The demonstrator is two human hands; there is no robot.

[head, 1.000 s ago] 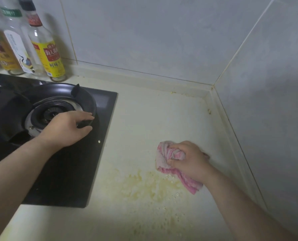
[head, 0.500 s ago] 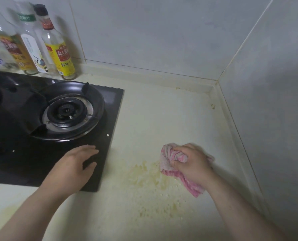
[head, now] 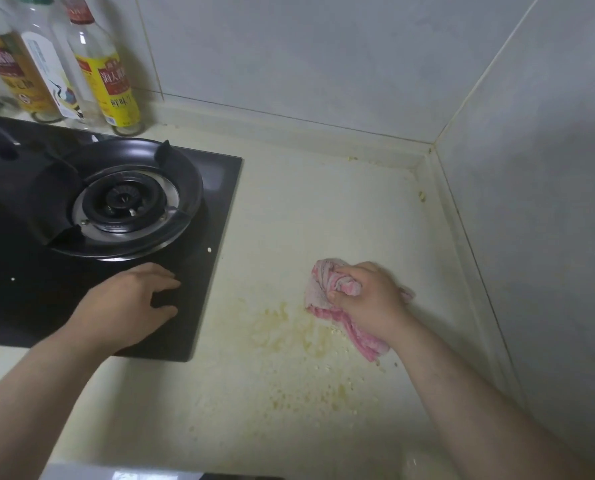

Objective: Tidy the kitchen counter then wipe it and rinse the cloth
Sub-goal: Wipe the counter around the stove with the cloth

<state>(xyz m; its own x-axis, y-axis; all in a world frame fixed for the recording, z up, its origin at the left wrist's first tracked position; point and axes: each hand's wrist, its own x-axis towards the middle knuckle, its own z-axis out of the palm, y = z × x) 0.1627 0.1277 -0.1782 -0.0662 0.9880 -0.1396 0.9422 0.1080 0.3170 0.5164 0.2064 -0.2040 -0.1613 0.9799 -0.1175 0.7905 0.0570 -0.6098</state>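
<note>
since a second before, the left hand (head: 129, 303) had come off the burner ring (head: 126, 202) and dropped to the front right corner of the black hob (head: 213, 209), where it lay palm down with the fingers loosely spread, gripping nothing; it looked like a brace for the body while the other arm scrubbed. behind the hob, at least 3 bottles (head: 112, 81) stood against the wall, well apart from the work, though their labels were too blurred to read. on the cream counter (head: 324, 209), just right of the hob, a yellowish greasy smear (head: 289, 330) and scattered crumbs lay unwiped. the pink cloth (head: 327, 296) sat bunched at the smear's right edge, pressed to the counter by the right hand (head: 369, 299), whose fingers were curled tight around the wad. more crumbs (head: 421, 196) clung to the raised lip by the wall corner, probably awkward for a bunched cloth to reach.
</note>
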